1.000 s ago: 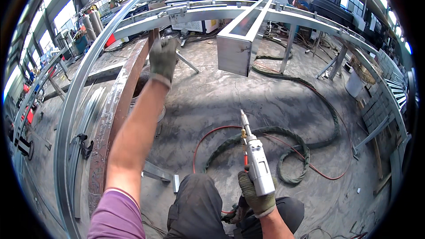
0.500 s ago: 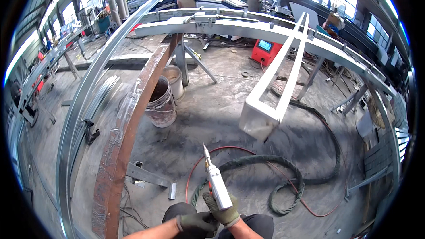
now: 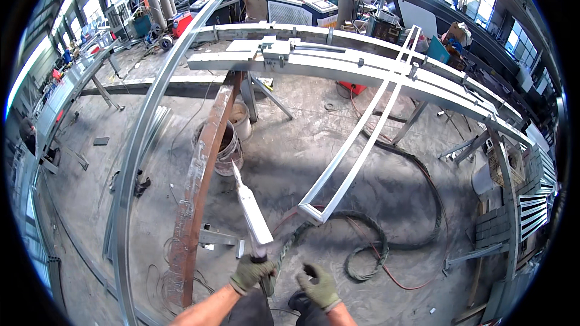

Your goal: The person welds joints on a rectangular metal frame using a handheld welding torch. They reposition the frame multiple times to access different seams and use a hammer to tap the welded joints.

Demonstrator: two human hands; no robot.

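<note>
My left hand (image 3: 251, 274), in a green glove, is wrapped round the dark grip of a silver-white welding gun (image 3: 255, 214). Its narrow nozzle points up and away, in front of the brown beam and a bucket. To the right, my gloved right hand (image 3: 320, 287) hovers with nothing in it, its fingers apart and slightly bent. Farther forward, a long narrow metal frame (image 3: 351, 163) of two parallel bars reaches toward me; its far part crosses the pale bench rail (image 3: 338, 65). A thick dark-sleeved hose (image 3: 368, 219) passes below the frame's near end.
A rusty brown beam (image 3: 205, 172) and a long silver profile (image 3: 128, 205) run along my left. Stained buckets (image 3: 226, 160) stand beside the brown beam. The hose and a thin red line (image 3: 396, 278) loop over the floor. Stacked metal pieces (image 3: 495, 232) are at the right.
The welding gun has passed from my right hand to my left and moved leftward. My right hand has come free and opened. My viewpoint has risen, so the frame looks lower.
</note>
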